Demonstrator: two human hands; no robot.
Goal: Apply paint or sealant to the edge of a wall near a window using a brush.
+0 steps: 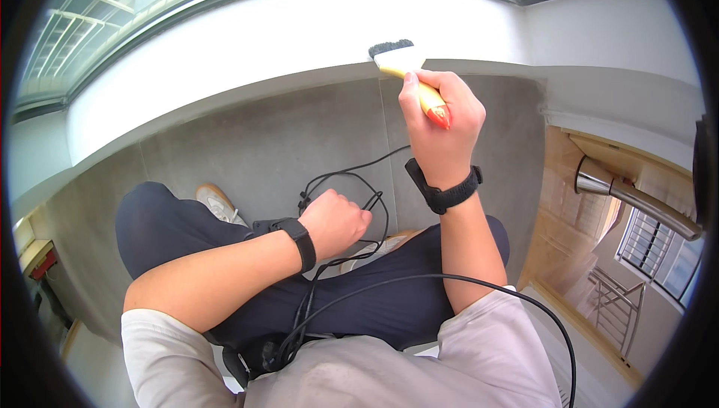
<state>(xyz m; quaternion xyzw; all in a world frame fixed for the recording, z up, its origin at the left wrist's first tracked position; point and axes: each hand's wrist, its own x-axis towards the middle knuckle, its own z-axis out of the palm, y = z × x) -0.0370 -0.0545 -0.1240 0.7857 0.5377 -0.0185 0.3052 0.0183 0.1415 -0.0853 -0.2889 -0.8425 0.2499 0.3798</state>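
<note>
My right hand (447,120) is closed round the yellow, red-tipped handle of a paintbrush (428,96). The brush's dark bristles lie against the white window sill (299,26), near its front edge. Over my lap, my left hand (335,222) is curled into a loose fist, back of the hand up, and no object shows in it. A thin black cable (386,217) loops close beside that fist. Each wrist wears a black band.
Behind the sill runs a window (97,41) with white bars outside. The grey tiled floor (262,127) spreads beneath my bent legs and shoes. At the right stands a wooden door (573,176) with a metal handle (651,202). Another black cable (517,293) arcs across my lap.
</note>
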